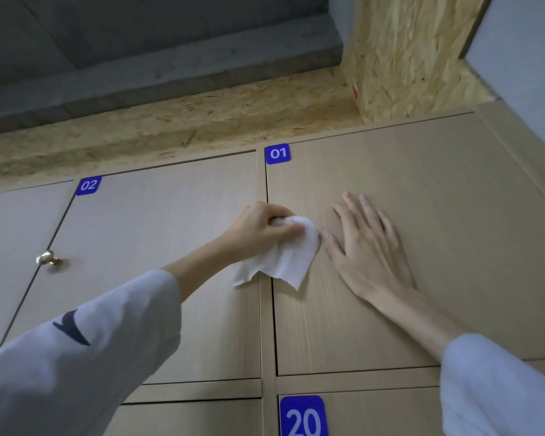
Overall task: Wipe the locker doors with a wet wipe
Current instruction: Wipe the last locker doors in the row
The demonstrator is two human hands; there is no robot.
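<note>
Fingers point(291, 229) of the left hand point(260, 229) were curled round a white wet wipe point(283, 258), bunched against the left edge of locker door 01 point(438, 215), its loose end hanging toward six o'clock over the seam with door 02 point(158, 234). At three o'clock of the wipe, the right hand point(368, 247) lay flat on door 01, fingers straight and spread.
</note>
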